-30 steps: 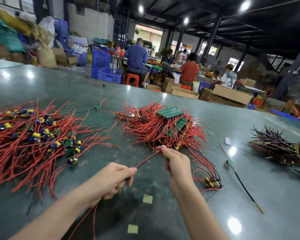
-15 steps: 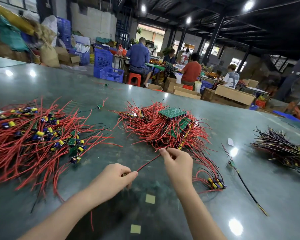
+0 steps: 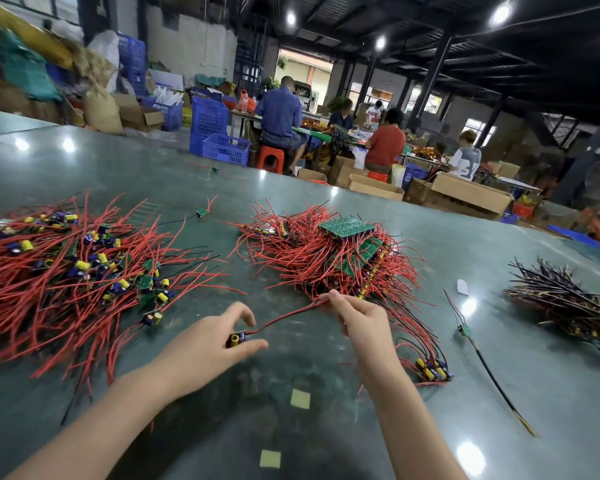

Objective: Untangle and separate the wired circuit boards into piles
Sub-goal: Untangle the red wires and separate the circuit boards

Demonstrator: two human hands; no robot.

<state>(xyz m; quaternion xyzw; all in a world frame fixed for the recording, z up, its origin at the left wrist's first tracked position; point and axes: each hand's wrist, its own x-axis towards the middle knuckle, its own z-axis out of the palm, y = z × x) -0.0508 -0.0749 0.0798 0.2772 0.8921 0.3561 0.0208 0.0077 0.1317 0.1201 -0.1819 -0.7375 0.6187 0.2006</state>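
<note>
Closest to the camera, two little yellowish paper squares were stuck flat on the green desk, right between the forearms. Just past those, the left hand had its thumb and fingers spread apart, with a small circuit board sitting in the gap against the thumb, so more cradling than gripping. A red wire ran from that board up to the right hand, which was pinching it at the fingertips, right at the near edge of the middle pile.

That middle pile was a mess of red wires with a green panel on top. A small cluster of boards lay by the right wrist, its wires trailing back into the pile. On the left sat the big sorted pile, and one stray board with a long black lead lay alone off to the right, near a pile of dark wires at the desk's right edge.

Further back, blue crates and cardboard boxes, plus people sitting at another table.

Compared to half a second earlier, the left hand had opened up from a closed pinch and the board was now out in plain view, and the wire sagged instead of running straight.
</note>
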